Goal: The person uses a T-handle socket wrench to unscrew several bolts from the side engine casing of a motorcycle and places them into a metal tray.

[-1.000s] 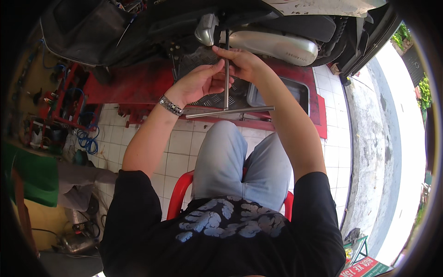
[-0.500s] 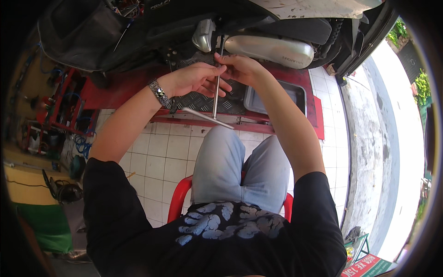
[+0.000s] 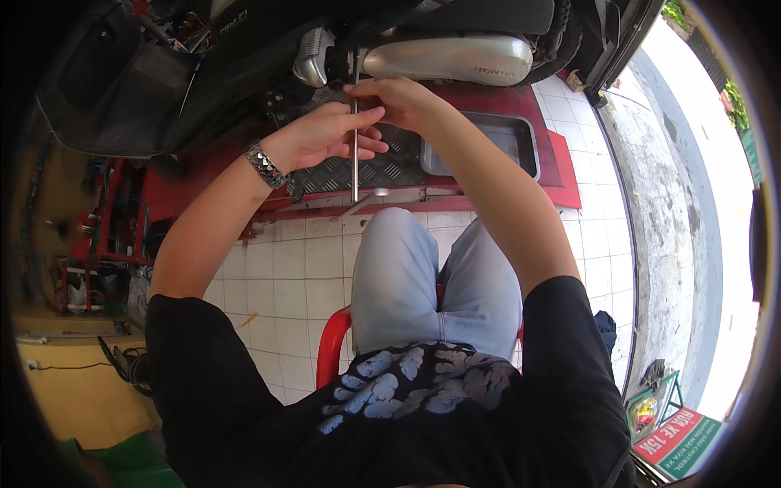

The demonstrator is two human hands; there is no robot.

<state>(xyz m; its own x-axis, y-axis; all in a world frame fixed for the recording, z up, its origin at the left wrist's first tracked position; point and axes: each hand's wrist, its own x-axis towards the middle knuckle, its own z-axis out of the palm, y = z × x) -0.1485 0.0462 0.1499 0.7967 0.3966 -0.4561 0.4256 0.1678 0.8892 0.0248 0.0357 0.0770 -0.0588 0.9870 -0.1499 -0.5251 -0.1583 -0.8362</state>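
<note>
A long silver T-handle wrench [image 3: 355, 172] runs from beside the scooter's silver engine part [image 3: 314, 58] toward my knees, its crossbar [image 3: 370, 198] at the near end. My right hand [image 3: 400, 104] has its fingertips closed on the shaft near the scooter. Just below, my left hand [image 3: 329, 134] lies loosely about the shaft, thumb and fingers stretched past it and apart. The wrench's far tip is hidden beside the silver side cover [image 3: 447, 61]. A patterned dark band [image 3: 265, 164] circles my left wrist.
The black scooter stands on a red lift platform [image 3: 561, 175] with a ridged metal plate. A grey metal tray [image 3: 525, 167] sits right of my hands. I sit on a red chair [image 3: 332, 346] over white tiles. Red racks [image 3: 106, 220] stand left; a signboard [image 3: 679, 439] stands lower right.
The wrench's crossbar has turned, from lying across the view to pointing more along it. Both hands stay at the shaft in much the same pose. The whole view has shifted slightly.
</note>
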